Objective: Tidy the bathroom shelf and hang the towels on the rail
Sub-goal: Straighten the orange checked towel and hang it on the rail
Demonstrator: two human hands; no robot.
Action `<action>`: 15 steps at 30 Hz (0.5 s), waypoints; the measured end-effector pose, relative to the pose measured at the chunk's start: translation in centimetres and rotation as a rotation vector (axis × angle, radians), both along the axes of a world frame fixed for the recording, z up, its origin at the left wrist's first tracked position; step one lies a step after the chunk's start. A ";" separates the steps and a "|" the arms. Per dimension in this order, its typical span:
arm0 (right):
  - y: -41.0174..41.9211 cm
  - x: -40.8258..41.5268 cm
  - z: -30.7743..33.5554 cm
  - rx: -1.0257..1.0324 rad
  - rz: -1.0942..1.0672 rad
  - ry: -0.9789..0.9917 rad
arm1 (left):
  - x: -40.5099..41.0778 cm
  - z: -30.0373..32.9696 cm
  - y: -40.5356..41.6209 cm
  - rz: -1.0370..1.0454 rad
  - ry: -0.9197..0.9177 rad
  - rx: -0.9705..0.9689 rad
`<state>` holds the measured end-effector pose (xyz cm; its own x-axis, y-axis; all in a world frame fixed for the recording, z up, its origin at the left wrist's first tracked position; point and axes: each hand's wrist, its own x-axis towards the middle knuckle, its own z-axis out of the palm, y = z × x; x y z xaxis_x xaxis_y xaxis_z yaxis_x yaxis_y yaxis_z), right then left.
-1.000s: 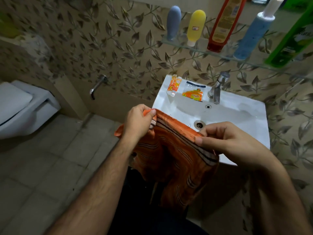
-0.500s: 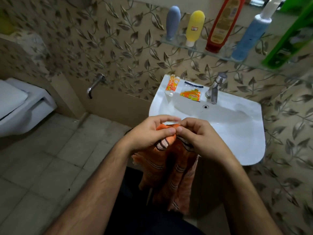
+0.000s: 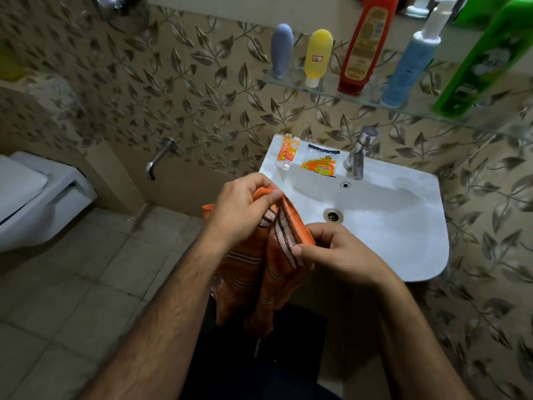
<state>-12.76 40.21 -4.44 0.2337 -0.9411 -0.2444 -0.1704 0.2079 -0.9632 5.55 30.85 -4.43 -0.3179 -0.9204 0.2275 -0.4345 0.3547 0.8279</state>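
An orange towel [image 3: 259,287] with dark and white stripes hangs folded in front of the white sink [image 3: 403,226]. My left hand [image 3: 239,209] grips its upper folded edge. My right hand [image 3: 331,249] pinches the striped edge a little lower and to the right. The glass shelf [image 3: 326,89] above the sink carries a grey bottle [image 3: 281,50], a yellow bottle [image 3: 317,56], a red bottle [image 3: 366,44], a blue pump bottle [image 3: 409,64] and a green bottle [image 3: 481,59]. No towel rail is in view.
On the sink's back ledge lie an orange tube [image 3: 287,151] and an orange sachet [image 3: 320,164], beside the chrome tap [image 3: 357,154]. A white toilet [image 3: 31,197] stands at the left. A wall spout [image 3: 158,157] sticks out above the tiled floor [image 3: 72,298].
My hands spread the towel wide, then brought its two ends together. Now the right hand has slid down along the striped edge while the left keeps the top.
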 end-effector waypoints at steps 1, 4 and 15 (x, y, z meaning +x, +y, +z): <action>0.2 -0.1 0.0 0.044 0.040 -0.092 | 0.1 -0.2 -0.2 0.025 -0.014 -0.009; 0.9 -1.3 0.6 0.120 0.149 -0.241 | 1.1 -1.2 -1.2 0.189 -0.008 -0.017; -1.1 -0.3 1.6 -0.179 -0.326 0.109 | 2.1 -3.9 -1.0 0.133 0.279 0.340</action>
<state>-13.05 39.14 -2.82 -0.1028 -0.9917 -0.0767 -0.2261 0.0984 -0.9691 7.64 29.82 -8.36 -0.1614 -0.9863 -0.0342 -0.2021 -0.0008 0.9794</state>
